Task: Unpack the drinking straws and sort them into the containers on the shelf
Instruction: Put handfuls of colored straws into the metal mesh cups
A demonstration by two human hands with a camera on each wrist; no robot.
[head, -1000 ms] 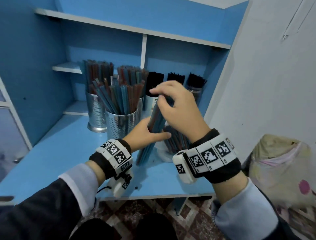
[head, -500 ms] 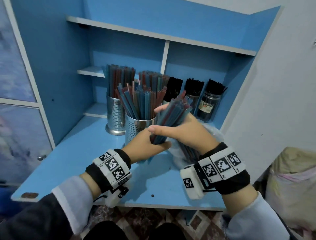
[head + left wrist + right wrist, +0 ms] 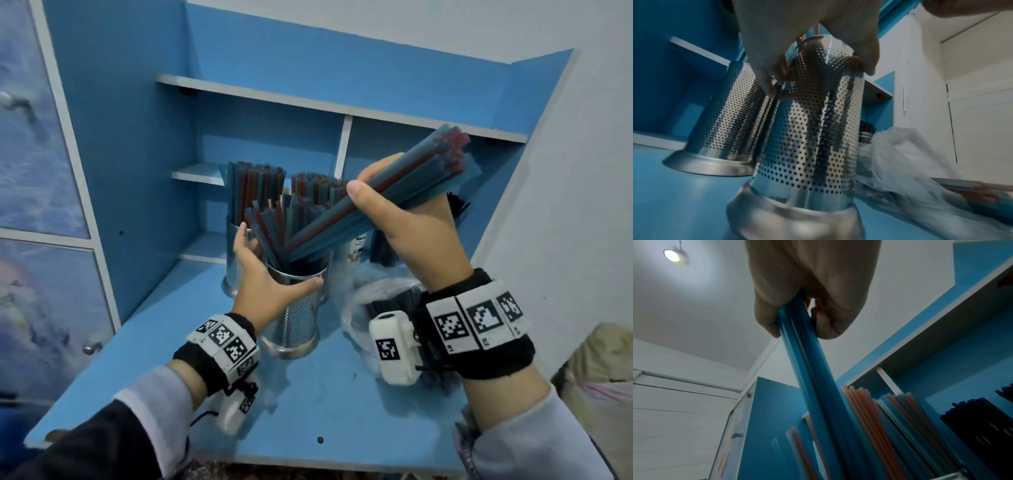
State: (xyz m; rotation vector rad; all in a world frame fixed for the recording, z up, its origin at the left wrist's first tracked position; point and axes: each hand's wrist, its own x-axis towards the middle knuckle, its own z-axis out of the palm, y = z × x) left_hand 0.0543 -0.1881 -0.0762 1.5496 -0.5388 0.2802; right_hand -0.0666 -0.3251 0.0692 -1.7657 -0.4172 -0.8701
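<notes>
My right hand grips a bundle of blue and red straws, tilted with its top up to the right. The bundle's lower ends sit in the mouth of the front perforated metal cup, among other coloured straws. My left hand holds this cup just below its rim, thumb in front and fingers behind. In the left wrist view the left hand wraps the cup from above. The right wrist view shows the right hand clamped on the blue straws.
A second metal cup full of straws stands behind on the left, and a third batch of coloured straws behind that. Black straws fill containers at the back right. A clear plastic bag with dark straws lies on the blue shelf under my right wrist.
My left hand let go of the bundle and took hold of the front cup. My right hand raised and tilted the bundle so its lower ends entered the cup.
</notes>
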